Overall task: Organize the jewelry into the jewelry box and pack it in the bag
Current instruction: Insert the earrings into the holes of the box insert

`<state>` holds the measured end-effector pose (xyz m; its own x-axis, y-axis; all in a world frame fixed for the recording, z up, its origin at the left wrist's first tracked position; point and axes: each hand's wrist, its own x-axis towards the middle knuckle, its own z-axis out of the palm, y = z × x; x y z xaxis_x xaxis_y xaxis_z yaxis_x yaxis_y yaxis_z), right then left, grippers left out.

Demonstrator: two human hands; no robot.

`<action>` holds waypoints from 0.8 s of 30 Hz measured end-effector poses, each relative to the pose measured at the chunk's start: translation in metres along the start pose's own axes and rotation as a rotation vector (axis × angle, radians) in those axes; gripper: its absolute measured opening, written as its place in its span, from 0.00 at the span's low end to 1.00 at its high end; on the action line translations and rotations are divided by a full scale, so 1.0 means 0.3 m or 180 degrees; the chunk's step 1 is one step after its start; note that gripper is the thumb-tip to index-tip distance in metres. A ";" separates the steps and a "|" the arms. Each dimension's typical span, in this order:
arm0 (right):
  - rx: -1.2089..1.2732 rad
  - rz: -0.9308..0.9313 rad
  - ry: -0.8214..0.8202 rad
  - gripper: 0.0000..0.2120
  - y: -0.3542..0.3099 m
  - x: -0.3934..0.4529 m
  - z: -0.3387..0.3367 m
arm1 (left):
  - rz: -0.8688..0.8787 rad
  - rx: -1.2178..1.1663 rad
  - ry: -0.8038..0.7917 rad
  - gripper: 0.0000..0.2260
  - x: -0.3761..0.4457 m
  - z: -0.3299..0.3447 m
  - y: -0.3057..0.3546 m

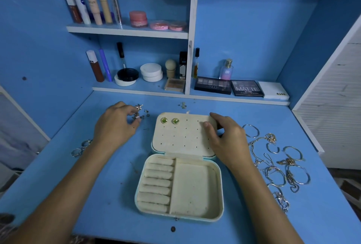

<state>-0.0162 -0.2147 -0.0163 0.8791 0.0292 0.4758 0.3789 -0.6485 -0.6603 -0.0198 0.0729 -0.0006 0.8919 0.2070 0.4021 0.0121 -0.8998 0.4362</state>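
**Jewelry box open on table, hands at lid and earrings**

Jewelry box [179, 167] lies open mid-table [254, 214]; two green stud earrings [169, 120] pinned in lid. Right hand [226, 138] grips lid's far right corner. Left hand [115, 126] pinches a small silver earring [139, 107] above earring pile. Bracelets and chains [279, 167] right of box.

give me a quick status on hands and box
Left hand at loose earrings. Right hand grips lid. Box open, two studs in. Nothing blocking.
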 end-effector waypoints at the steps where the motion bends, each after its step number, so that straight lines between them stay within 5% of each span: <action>1: 0.0002 0.0006 -0.0004 0.18 0.000 0.000 0.000 | -0.0049 0.0063 -0.0041 0.10 0.004 0.004 -0.001; 24: -0.0018 -0.0066 -0.0001 0.17 0.007 0.003 0.003 | -0.0468 0.0135 -0.0242 0.03 0.028 0.040 0.009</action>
<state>-0.0144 -0.2155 -0.0177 0.8712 0.0429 0.4890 0.3953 -0.6521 -0.6470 -0.0069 0.0675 -0.0057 0.9107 0.3093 0.2738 0.1626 -0.8777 0.4508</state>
